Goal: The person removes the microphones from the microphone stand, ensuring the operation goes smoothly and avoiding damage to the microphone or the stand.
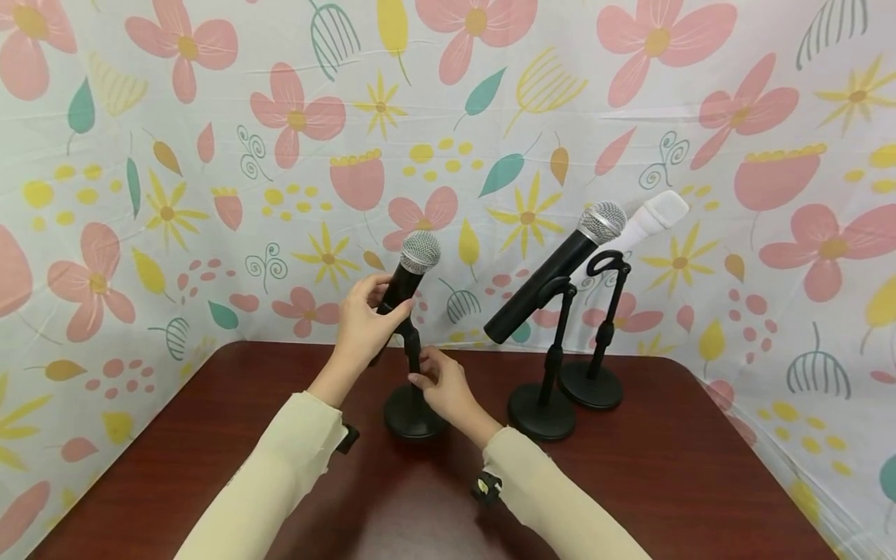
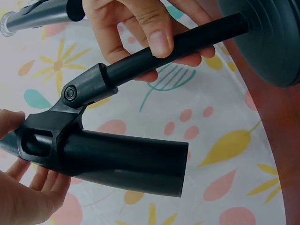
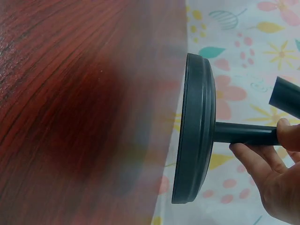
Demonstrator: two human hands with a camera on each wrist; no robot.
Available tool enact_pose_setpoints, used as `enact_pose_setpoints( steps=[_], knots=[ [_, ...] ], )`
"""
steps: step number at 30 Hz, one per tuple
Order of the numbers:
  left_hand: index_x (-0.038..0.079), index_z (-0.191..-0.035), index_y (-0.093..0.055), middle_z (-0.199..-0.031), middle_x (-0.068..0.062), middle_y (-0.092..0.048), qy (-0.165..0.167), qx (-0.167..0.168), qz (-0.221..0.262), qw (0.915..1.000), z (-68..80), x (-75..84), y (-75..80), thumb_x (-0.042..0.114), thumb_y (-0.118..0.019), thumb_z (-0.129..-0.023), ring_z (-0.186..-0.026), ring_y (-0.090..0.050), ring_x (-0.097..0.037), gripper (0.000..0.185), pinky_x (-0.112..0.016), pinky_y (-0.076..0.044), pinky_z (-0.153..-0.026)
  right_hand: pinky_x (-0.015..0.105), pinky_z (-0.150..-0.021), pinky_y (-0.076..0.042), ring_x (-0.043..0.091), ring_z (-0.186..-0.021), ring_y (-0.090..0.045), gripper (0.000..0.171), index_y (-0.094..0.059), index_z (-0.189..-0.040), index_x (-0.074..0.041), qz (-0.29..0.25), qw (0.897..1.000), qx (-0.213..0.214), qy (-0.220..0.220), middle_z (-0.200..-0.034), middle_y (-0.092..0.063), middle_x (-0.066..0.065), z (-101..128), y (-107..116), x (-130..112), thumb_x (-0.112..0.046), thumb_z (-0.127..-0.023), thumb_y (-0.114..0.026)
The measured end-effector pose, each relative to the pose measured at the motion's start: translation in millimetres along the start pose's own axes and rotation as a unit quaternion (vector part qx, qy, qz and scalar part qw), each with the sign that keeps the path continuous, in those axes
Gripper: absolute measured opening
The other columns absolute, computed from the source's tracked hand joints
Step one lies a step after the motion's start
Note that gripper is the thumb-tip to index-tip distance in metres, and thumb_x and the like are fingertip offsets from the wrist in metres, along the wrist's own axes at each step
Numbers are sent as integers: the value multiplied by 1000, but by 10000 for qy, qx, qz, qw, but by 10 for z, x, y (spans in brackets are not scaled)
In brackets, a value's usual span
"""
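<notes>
A black microphone (image 1: 421,252) with a silver mesh head leans up and to the right in its stand's clip (image 2: 58,126). My left hand (image 1: 367,319) grips the microphone's body at the clip, thumb on one side and fingers on the other. Lower down, my right hand (image 1: 448,389) pinches the thin black pole (image 2: 187,41) of the same desk stand between thumb and fingers. Beneath that hand is the stand's round black base (image 3: 199,131). In the left wrist view, the handle's lower end sticks out past the clip, angled away from the pole.
To the right, a second black microphone (image 1: 535,284) tilts in a stand with a round base (image 1: 541,412). Behind it, a white microphone (image 1: 654,222) rises near another stand (image 1: 591,385) with a ring-shaped clip. A flowered cloth (image 1: 448,171) hangs behind the dark reddish table (image 1: 700,467).
</notes>
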State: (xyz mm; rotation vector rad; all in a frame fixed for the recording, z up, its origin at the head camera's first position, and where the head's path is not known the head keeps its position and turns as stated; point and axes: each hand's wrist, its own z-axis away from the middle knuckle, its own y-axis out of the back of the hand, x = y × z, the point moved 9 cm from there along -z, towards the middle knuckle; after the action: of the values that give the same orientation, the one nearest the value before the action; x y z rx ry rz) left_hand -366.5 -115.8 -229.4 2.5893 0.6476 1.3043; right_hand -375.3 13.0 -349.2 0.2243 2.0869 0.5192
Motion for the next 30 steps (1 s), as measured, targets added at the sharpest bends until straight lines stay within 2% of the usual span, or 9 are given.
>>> enact_pose_setpoints(
  steps=[9,17,22,30],
  knots=[
    [3,-116,-66,-103,-15,-60,-182,112,127,9997,-7,105,107,17,-79,-80,-94,-58,-28,41,-40,-49,-85,36,-78,-52,21,-82,-67,14,-57,-97,-7,-66,9998,-44,156,-81,-68,6,20,24,-119,-2,-89,-67],
    [5,-115,-67,-100,-12,-61,-146,133,35,9998,-4,124,133,20,-81,-79,-89,-57,-24,41,-36,-49,-82,32,-72,-52,20,-80,-66,13,-55,-97,-8,85,9998,-157,89,-84,-68,6,21,16,-111,-4,-90,-66],
    [5,-114,-68,-98,-11,-61,-119,132,44,9998,-7,142,138,20,-81,-79,-87,-57,-24,40,-36,-49,-81,32,-73,-52,19,-80,-66,13,-56,-97,-9,82,9999,-130,16,-83,-68,4,27,21,-100,-3,-90,-66],
    [4,-115,-67,-101,-14,-62,65,140,32,9999,7,111,150,18,-82,-77,-90,-58,-27,42,-39,-50,-81,30,-71,-52,18,-78,-66,13,-57,-98,-8,102,9997,-160,152,-82,-67,4,45,-2,-125,-2,-90,-65]
  ],
)
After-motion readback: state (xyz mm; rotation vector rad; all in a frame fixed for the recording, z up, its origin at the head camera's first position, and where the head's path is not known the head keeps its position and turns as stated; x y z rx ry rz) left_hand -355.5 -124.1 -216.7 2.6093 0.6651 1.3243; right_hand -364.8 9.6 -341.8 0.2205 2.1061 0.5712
